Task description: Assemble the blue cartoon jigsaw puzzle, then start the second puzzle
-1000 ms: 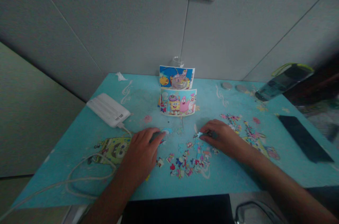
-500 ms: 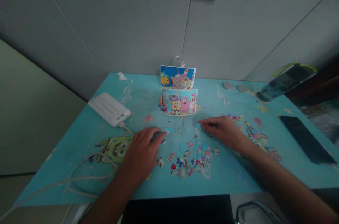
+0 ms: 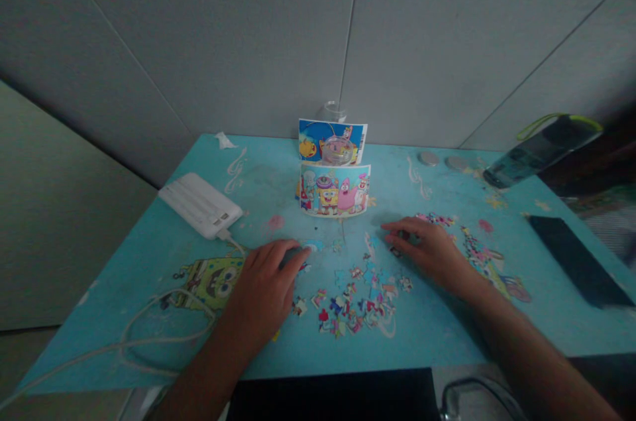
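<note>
My left hand point(image 3: 268, 278) rests on the table, fingers curled and thumb tip against a light blue jigsaw puzzle piece point(image 3: 314, 246). The contact under its fingers is partly hidden. On the other side, my right hand point(image 3: 427, 248) hovers low with thumb and forefinger apart and nothing visible between them. Just left of its fingertips lies a pale blue puzzle piece point(image 3: 373, 240). A loose pile of puzzle pieces point(image 3: 355, 305) spreads between and nearer than the hands. Beyond them stands a picture card point(image 3: 335, 191) with cartoon figures.
A second card point(image 3: 309, 142) stands behind, by a clear jar point(image 3: 338, 150). The white power bank point(image 3: 201, 204) and its cable point(image 3: 163, 335) lie left. More pieces point(image 3: 477, 248) lie beyond my right wrist. A dark phone-like slab point(image 3: 576, 258) and a leaning bottle point(image 3: 541, 149) are right.
My right thumb and forefinger have parted and drawn slightly right, off the pale blue piece, which stays on the table. My left hand keeps nearly the same place. The view has shifted slightly.
</note>
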A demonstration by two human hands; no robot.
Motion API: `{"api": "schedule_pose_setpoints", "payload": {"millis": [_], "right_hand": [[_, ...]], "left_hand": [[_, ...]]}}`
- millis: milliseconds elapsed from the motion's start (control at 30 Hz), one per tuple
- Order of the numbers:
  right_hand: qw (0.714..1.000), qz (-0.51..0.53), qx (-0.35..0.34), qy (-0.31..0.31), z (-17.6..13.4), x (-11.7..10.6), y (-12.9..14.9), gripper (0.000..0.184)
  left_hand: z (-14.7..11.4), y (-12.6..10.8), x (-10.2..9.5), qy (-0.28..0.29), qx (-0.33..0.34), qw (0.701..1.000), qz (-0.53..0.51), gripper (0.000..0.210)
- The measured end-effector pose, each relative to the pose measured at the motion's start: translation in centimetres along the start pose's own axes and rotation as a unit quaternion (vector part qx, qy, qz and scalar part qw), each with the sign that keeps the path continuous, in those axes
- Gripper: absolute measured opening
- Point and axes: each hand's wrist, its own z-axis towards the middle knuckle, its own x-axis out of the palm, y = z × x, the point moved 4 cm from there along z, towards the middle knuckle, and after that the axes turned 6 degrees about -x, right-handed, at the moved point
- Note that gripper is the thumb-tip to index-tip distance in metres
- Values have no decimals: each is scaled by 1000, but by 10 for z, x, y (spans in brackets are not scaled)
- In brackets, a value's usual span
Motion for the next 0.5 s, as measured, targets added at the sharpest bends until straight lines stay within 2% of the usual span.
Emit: {"api": "schedule_pose_setpoints", "payload": {"millis": [133,500], "right_hand": [[999,-12,9,-35,-1,-9,-7,22],[998,-14,-61,-13,-2,3,14,17]], "left_hand": [[-1,2,2,3,2,1000,5,54],[-2,3,2,-6,8,1000,10,52]]}}
